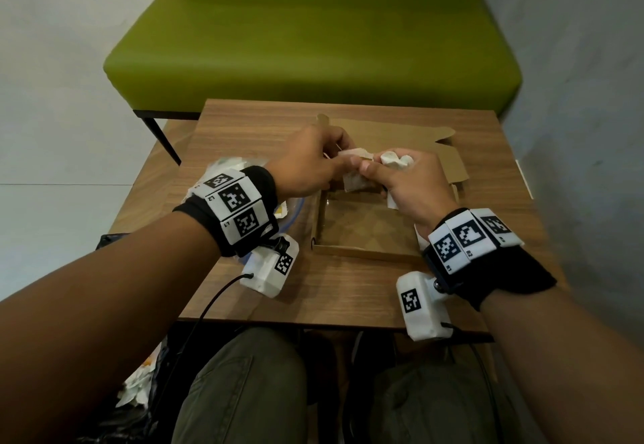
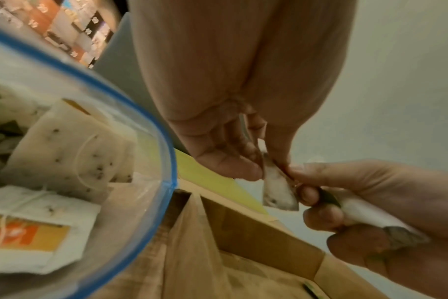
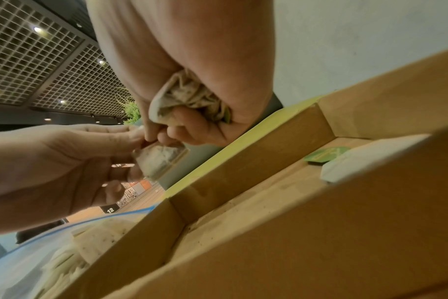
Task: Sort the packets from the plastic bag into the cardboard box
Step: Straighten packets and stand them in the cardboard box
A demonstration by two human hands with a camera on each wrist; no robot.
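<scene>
Both hands meet above the open cardboard box (image 1: 366, 253) on the wooden table. My left hand (image 1: 343, 162) pinches a white tea-bag packet (image 1: 354, 178) by its top edge; the left wrist view shows this packet (image 2: 279, 190) hanging from the fingertips. My right hand (image 1: 378, 169) touches the same packet with thumb and forefinger. In its palm it clutches a crumpled bunch of packets (image 3: 187, 101). The clear plastic bag (image 2: 151, 125) with a blue zip rim lies left of the box and holds several packets. A white packet (image 3: 371, 155) and a green tag (image 3: 328, 154) lie inside the box.
The box lid (image 1: 390, 133) lies flat behind the box. A green bench (image 1: 313, 43) stands beyond the table and a grey wall (image 1: 575, 95) runs along the right. A black bag with scraps (image 1: 132, 391) sits on the floor at my left knee. Cables hang from both wrist cameras.
</scene>
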